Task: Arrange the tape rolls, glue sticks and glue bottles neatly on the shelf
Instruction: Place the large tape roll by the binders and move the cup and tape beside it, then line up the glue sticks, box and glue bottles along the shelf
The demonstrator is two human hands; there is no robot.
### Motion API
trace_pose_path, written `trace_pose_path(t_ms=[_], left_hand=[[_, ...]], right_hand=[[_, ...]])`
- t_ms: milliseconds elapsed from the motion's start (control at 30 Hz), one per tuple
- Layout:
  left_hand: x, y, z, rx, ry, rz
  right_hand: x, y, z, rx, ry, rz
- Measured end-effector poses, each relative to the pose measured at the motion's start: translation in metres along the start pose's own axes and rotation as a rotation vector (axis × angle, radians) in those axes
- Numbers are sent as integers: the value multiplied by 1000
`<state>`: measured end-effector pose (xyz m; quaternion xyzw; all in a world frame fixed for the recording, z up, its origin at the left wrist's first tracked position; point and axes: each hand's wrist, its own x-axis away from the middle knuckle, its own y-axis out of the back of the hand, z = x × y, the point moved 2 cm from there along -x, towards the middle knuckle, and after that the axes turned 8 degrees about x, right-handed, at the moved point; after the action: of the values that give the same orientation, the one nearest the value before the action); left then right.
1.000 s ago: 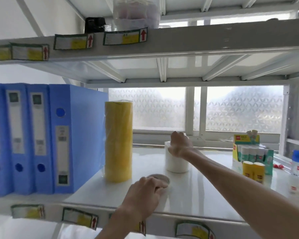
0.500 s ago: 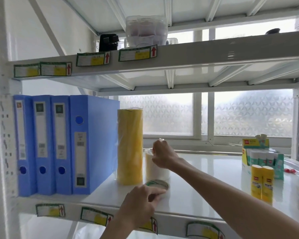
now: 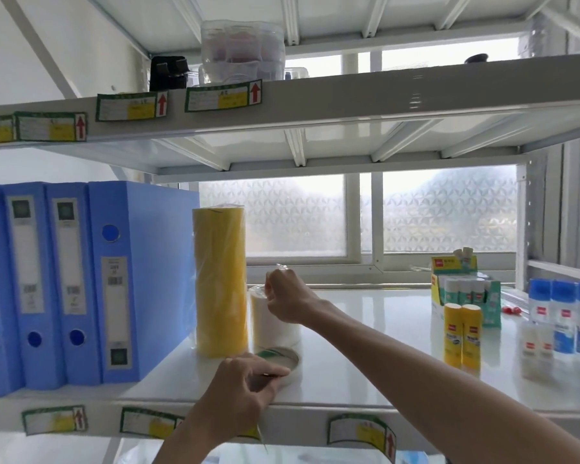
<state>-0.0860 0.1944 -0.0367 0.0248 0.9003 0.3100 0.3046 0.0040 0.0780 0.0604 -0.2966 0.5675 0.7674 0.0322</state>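
A tall yellow stack of tape rolls [image 3: 221, 279] stands wrapped on the white shelf [image 3: 365, 380], right of the blue binders. Touching its right side is a shorter white tape stack [image 3: 275, 329]; my right hand [image 3: 290, 299] pinches the plastic wrap at its top. A flat tape roll [image 3: 283, 358] lies in front of both stacks, and my left hand [image 3: 238, 393] grips its near edge. Two yellow glue sticks [image 3: 462, 334] stand at the right. Behind them is a box of glue sticks [image 3: 466, 296]. Blue-capped glue bottles [image 3: 565, 316] stand at the far right.
Several blue binders [image 3: 81, 283] fill the left of the shelf. The upper shelf [image 3: 315, 102] carries a clear plastic container [image 3: 241, 51] and a black object [image 3: 169, 72]. A frosted window [image 3: 442, 212] closes the back. Small red items [image 3: 511, 310] lie beside the glue box.
My right hand has slid the white tape stack leftward until it sits against the yellow stack. My left hand stays on the flat tape roll. The camera shifted left, then back right.
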Motion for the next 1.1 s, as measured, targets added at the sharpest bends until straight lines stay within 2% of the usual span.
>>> trace_pose_path(t_ms=[167, 300, 367, 433, 500, 567, 667, 800, 933, 1100], left_hand=[[1, 0, -3, 33, -1, -16], [4, 0, -3, 9, -24, -28], [3, -4, -10, -52, -122, -128], [-1, -16, -35, 14, -188, -258], [-15, -40, -72, 118, -166, -245], [-39, -78, -100, 184, -37, -90], [-75, -139, -125, 215, 176, 152], [-99, -194, -140, 216, 296, 305], [-106, -213, -140, 253, 277, 299], [-106, -214, -123, 251, 266, 167]], right_hand=[[15, 13, -6, 41, 63, 10], [52, 61, -20, -83, 85, -159], [86, 96, -40, -160, 0, -324], [123, 124, -70, -205, -147, -509], [149, 134, -103, -149, -314, -570], [163, 128, -130, -58, -466, -493], [176, 114, -155, 61, -570, -388], [178, 98, -174, 202, -691, -165], [174, 80, -187, 124, -811, 38], [169, 67, -191, -9, -769, -54]])
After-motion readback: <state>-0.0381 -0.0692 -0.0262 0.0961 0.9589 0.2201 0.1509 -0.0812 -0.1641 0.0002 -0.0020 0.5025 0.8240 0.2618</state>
